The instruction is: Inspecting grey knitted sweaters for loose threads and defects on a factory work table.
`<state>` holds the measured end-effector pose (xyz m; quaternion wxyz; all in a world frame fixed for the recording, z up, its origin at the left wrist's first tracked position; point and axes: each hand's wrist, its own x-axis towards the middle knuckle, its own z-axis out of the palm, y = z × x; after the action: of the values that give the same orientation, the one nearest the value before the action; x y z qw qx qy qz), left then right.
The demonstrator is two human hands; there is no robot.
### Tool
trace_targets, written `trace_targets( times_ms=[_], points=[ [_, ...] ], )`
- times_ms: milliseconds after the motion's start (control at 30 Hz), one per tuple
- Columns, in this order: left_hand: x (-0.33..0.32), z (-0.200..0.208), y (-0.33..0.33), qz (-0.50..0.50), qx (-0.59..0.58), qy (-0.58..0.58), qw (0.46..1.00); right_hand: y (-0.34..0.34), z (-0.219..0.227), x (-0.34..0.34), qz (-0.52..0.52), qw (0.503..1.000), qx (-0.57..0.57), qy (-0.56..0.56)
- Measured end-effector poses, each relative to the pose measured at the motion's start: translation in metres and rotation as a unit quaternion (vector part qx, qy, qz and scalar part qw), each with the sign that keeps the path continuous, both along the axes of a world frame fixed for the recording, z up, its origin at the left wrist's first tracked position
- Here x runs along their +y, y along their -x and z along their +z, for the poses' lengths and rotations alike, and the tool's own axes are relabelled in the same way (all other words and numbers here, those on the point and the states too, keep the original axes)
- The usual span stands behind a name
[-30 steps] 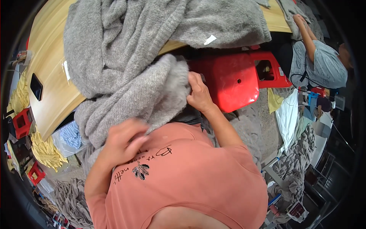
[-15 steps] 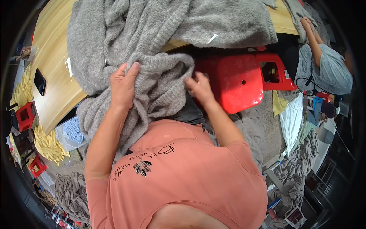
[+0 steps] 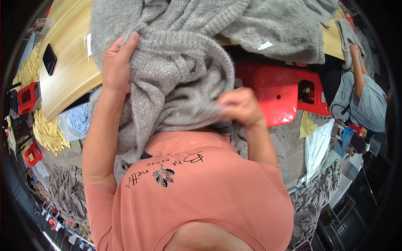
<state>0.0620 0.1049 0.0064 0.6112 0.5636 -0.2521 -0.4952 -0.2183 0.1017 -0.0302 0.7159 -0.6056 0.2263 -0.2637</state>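
A bulky grey knitted sweater (image 3: 167, 69) hangs over the table edge and down into my lap, its ribbed band held up in a wide loop. At the loop's left end, my left hand (image 3: 118, 62) is closed on the band, thumb on top. On the right side, my right hand (image 3: 245, 108) is smeared by motion; its fingertips pinch the knit at the lower right of the loop. The fabric beside those fingers is blurred too. Folds hide the rest of the sweater's shape.
More grey knitwear (image 3: 276, 33) lies on the wooden table (image 3: 69, 25), with a black phone (image 3: 49, 59) at left. A red plastic stool (image 3: 278, 98) stands right of my lap. Beyond it sits another person (image 3: 360, 92). Yellow cloth (image 3: 50, 131) and grey heaps (image 3: 69, 192) lie around.
My left hand has moved up and left with the band, and the loop is spread wider. My right hand has shifted right and down. The view has also shifted a little.
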Motion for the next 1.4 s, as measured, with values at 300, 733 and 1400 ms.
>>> trace_targets(
  times_ms=[300,733,1400],
  points=[
    [0.01,-0.008,0.007,-0.051,-0.003,-0.036,0.998,-0.008,-0.033,0.016,-0.302,0.833,0.201,0.418],
    [0.019,-0.015,0.013,-0.07,0.01,-0.06,0.996,-0.026,-0.058,0.029,-0.147,0.795,0.226,0.543],
    [0.049,-0.008,0.04,-0.207,0.077,-0.042,0.974,-0.076,0.022,0.027,-0.244,0.74,0.055,0.624]
  ],
)
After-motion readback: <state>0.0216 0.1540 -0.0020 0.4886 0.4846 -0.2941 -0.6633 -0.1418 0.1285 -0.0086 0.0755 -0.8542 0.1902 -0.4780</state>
